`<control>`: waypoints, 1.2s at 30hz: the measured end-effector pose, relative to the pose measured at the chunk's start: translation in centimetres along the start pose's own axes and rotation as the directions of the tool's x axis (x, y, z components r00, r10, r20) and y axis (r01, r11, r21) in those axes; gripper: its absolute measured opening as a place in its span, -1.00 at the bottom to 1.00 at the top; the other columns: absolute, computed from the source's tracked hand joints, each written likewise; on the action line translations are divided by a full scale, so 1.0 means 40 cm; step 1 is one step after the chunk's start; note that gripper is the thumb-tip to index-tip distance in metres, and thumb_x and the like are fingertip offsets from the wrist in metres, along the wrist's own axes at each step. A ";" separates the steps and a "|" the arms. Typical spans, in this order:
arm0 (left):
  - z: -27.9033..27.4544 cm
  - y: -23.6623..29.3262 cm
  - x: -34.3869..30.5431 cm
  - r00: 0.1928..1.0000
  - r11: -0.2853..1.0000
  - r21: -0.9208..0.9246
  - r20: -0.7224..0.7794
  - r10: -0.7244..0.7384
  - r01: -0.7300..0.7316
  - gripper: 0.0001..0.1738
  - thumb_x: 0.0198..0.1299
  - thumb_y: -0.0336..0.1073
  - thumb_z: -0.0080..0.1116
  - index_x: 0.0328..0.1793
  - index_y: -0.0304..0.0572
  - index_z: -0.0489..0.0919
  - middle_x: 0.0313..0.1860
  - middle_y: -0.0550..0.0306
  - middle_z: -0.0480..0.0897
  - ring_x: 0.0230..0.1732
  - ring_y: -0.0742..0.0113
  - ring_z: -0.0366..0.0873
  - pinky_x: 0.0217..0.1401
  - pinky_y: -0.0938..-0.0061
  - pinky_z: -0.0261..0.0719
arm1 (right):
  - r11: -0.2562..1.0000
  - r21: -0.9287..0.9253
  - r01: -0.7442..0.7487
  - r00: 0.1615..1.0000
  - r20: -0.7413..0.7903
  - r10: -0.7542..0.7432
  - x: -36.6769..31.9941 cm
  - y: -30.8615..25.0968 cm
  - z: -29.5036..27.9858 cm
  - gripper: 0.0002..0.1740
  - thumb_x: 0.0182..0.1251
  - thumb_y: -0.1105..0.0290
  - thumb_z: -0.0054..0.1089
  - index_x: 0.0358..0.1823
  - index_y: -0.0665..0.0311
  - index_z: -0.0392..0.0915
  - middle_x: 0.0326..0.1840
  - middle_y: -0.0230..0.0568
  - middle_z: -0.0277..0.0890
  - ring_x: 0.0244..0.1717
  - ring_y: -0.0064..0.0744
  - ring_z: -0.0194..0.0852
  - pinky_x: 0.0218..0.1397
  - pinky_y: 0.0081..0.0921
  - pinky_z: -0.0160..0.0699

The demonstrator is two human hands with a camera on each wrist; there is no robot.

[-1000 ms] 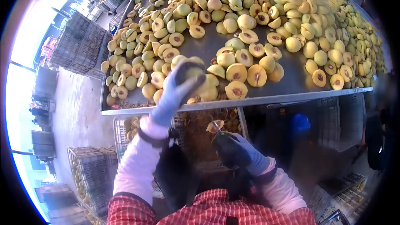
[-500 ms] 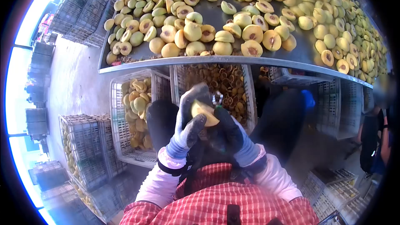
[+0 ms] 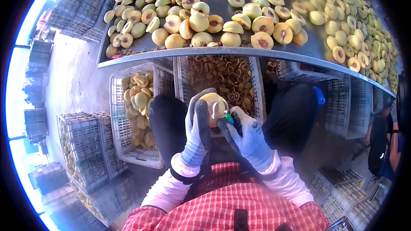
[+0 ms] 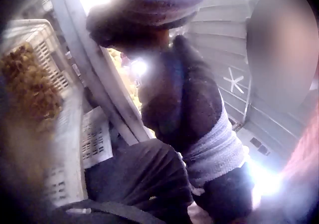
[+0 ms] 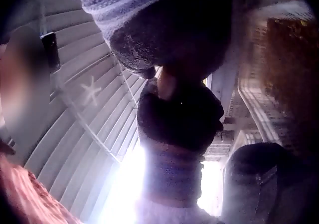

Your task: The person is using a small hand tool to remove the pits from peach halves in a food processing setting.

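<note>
At my lap in the head view, my gloved left hand (image 3: 198,124) grips a yellow peach half (image 3: 210,98). My gloved right hand (image 3: 250,134) holds a small tool with a green handle (image 3: 230,119). Its curved metal loop (image 3: 225,108) lies against the fruit's cut face. Both hands are close together, fingertips near the peach. In the left wrist view the right glove (image 4: 184,94) is dark and backlit, and little of the fruit shows. The right wrist view has a sliver of peach (image 5: 167,84) between the two gloves.
A metal table (image 3: 188,51) heaped with peach halves spans the front. Below its edge stands a crate (image 3: 257,90) of brown pits and scraps. Left of my knee (image 3: 165,115) another crate (image 3: 117,132) holds peach pieces. Stacked crates (image 3: 87,149) stand farther left.
My left hand has come back from the table to my lap with a peach half. My right hand has brought the looped tool onto its cut face. The view has tilted down.
</note>
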State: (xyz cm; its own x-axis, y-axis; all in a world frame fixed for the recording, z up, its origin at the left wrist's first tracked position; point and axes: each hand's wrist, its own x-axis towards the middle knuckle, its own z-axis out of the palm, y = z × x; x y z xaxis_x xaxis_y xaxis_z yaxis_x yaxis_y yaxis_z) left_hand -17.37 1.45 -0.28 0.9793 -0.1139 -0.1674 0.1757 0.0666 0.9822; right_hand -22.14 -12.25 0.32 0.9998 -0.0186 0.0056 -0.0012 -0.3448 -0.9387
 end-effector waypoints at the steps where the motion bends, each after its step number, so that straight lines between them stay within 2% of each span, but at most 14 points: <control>1: 0.009 0.014 -0.003 0.998 0.995 0.077 0.001 0.057 -0.057 -0.46 0.43 0.06 -0.11 0.19 -0.30 0.46 -0.01 0.06 0.57 0.00 0.35 0.53 0.13 0.45 0.49 | 1.000 0.017 -0.020 1.000 -0.002 0.020 -0.002 -0.009 -0.006 -0.72 0.32 0.28 0.20 -0.16 0.36 0.42 -0.49 0.10 0.50 -0.44 0.08 0.56 -0.40 -0.26 0.48; 4: 0.022 0.012 -0.009 0.994 0.994 0.020 0.027 0.102 -0.103 -0.52 0.42 -0.01 -0.06 0.16 -0.31 0.48 -0.04 0.08 0.59 -0.04 0.37 0.54 0.09 0.48 0.50 | 0.999 0.009 -0.042 0.999 -0.025 0.042 -0.016 0.013 0.011 -0.73 0.34 0.29 0.17 -0.16 0.38 0.43 -0.48 0.10 0.51 -0.41 0.08 0.58 -0.39 -0.23 0.48; 7: 0.023 0.006 0.002 0.987 0.985 0.073 0.054 0.150 -0.154 -0.58 0.41 -0.08 -0.01 0.12 -0.32 0.50 -0.08 0.09 0.60 -0.08 0.40 0.55 0.05 0.51 0.51 | 0.993 0.081 -0.087 0.996 -0.006 0.088 -0.024 0.016 0.020 -0.72 0.35 0.30 0.14 -0.12 0.41 0.45 -0.45 0.13 0.52 -0.38 0.11 0.59 -0.34 -0.23 0.50; 10: 0.019 0.000 0.004 0.994 0.996 0.040 0.083 0.076 -0.080 -0.63 0.40 -0.13 0.03 0.08 -0.32 0.52 -0.09 0.10 0.61 -0.09 0.41 0.54 0.03 0.53 0.50 | 0.969 0.196 -0.149 0.989 0.041 0.143 -0.039 0.029 0.027 -0.70 0.37 0.31 0.12 -0.06 0.43 0.46 -0.42 0.17 0.54 -0.34 0.09 0.60 -0.31 -0.25 0.51; 13: 0.008 -0.004 0.013 0.985 0.991 0.137 0.172 -0.014 -0.010 -0.66 0.39 -0.17 0.04 0.06 -0.33 0.52 -0.10 0.11 0.61 -0.09 0.42 0.54 0.03 0.53 0.50 | 0.972 0.206 -0.116 0.990 -0.048 0.129 -0.063 0.043 0.037 -0.71 0.38 0.33 0.11 -0.05 0.45 0.46 -0.39 0.16 0.55 -0.33 0.06 0.61 -0.30 -0.29 0.50; 16: 0.021 -0.022 0.003 0.992 0.993 0.120 0.128 0.008 -0.023 -0.67 0.39 -0.18 0.05 0.05 -0.33 0.52 -0.10 0.11 0.61 -0.08 0.42 0.54 0.02 0.53 0.50 | 0.967 0.237 -0.090 0.993 -0.052 0.105 -0.062 0.044 0.039 -0.72 0.40 0.34 0.10 -0.07 0.45 0.47 -0.38 0.14 0.55 -0.34 0.03 0.60 -0.30 -0.33 0.49; 19: 0.043 -0.026 -0.018 0.996 0.996 0.016 0.022 0.092 -0.092 -0.66 0.38 -0.18 0.05 0.06 -0.33 0.52 -0.09 0.10 0.61 -0.06 0.41 0.54 0.05 0.52 0.50 | 0.949 0.312 -0.053 0.974 -0.195 0.119 -0.067 0.018 0.058 -0.73 0.40 0.34 0.09 -0.07 0.44 0.46 -0.37 0.11 0.55 -0.34 0.00 0.60 -0.29 -0.34 0.48; 22: 0.045 -0.002 -0.025 0.992 0.992 0.029 0.024 0.126 -0.127 -0.67 0.38 -0.20 0.06 0.07 -0.32 0.51 -0.08 0.08 0.62 -0.06 0.41 0.55 0.05 0.53 0.51 | 0.949 0.295 -0.112 0.990 -0.047 0.131 -0.069 0.040 0.050 -0.74 0.43 0.33 0.06 -0.09 0.43 0.46 -0.39 0.07 0.54 -0.35 -0.09 0.60 -0.29 -0.34 0.47; 25: 0.035 0.000 -0.017 0.991 0.988 0.095 0.073 0.113 -0.120 -0.70 0.36 -0.25 0.07 0.07 -0.33 0.51 -0.09 0.07 0.62 -0.08 0.42 0.56 0.02 0.54 0.52 | 0.951 0.287 -0.118 0.991 -0.023 0.130 -0.071 0.059 0.053 -0.73 0.44 0.32 0.03 -0.09 0.44 0.44 -0.41 0.00 0.53 -0.36 -0.15 0.58 -0.27 -0.31 0.46; 28: 0.021 -0.019 -0.004 0.976 0.971 0.157 0.150 0.159 -0.182 -0.70 0.34 -0.25 0.09 0.04 -0.34 0.53 -0.13 0.07 0.64 -0.13 0.43 0.57 -0.02 0.54 0.54 | 0.902 0.432 -0.011 0.995 -0.084 0.053 -0.083 0.088 0.082 -0.68 0.47 0.21 0.02 -0.17 0.39 0.45 -0.53 -0.13 0.50 -0.55 -0.28 0.52 -0.46 -0.39 0.44; 29: 0.019 -0.014 0.002 0.969 0.948 0.242 0.183 0.166 -0.208 -0.70 0.30 -0.26 0.12 0.01 -0.36 0.54 -0.18 0.03 0.65 -0.17 0.37 0.61 -0.07 0.50 0.56 | 0.774 0.601 -0.198 0.979 0.075 0.192 -0.086 0.072 0.067 -0.65 0.47 0.14 0.01 -0.20 0.36 0.45 -0.57 -0.18 0.48 -0.61 -0.34 0.46 -0.54 -0.43 0.39; 31: 0.011 -0.001 0.017 0.931 0.926 0.251 0.307 0.198 -0.280 -0.67 0.31 -0.24 0.10 0.03 -0.38 0.53 -0.14 0.05 0.64 -0.16 0.39 0.59 -0.06 0.52 0.54 | 0.370 0.753 -0.544 0.834 0.438 0.334 -0.088 0.021 0.015 -0.57 0.48 0.01 -0.02 -0.27 0.29 0.46 -0.64 -0.28 0.43 -0.74 -0.45 0.36 -0.70 -0.52 0.29; 33: 0.001 0.002 0.043 0.868 0.868 0.271 0.403 0.291 -0.417 -0.66 0.23 -0.30 0.12 0.04 -0.41 0.53 -0.13 -0.03 0.65 -0.21 0.30 0.65 -0.12 0.50 0.57 | 0.185 0.795 -0.578 0.797 0.501 0.338 -0.096 0.004 0.016 -0.51 0.47 -0.09 -0.08 -0.32 0.22 0.44 -0.69 -0.35 0.37 -0.81 -0.53 0.24 -0.78 -0.61 0.16; 36: 0.001 0.021 0.071 0.741 0.657 0.399 0.546 0.390 -0.639 -0.64 0.12 -0.35 0.16 0.04 -0.39 0.54 -0.15 -0.11 0.66 -0.27 0.13 0.69 -0.17 0.48 0.60 | -0.130 0.771 -0.623 0.734 0.634 0.245 -0.105 0.017 0.020 -0.44 0.45 -0.21 -0.15 -0.35 0.17 0.41 -0.70 -0.40 0.28 -0.83 -0.57 0.11 -0.81 -0.65 0.07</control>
State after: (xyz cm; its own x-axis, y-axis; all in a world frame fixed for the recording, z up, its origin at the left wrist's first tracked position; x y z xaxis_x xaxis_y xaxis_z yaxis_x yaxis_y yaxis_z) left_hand -14.45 1.15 0.08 0.7395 -0.6001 0.3050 -0.5510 -0.2793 0.7864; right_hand -26.33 -11.66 -0.61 0.7457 0.4965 -0.4444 -0.6075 0.7805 -0.1473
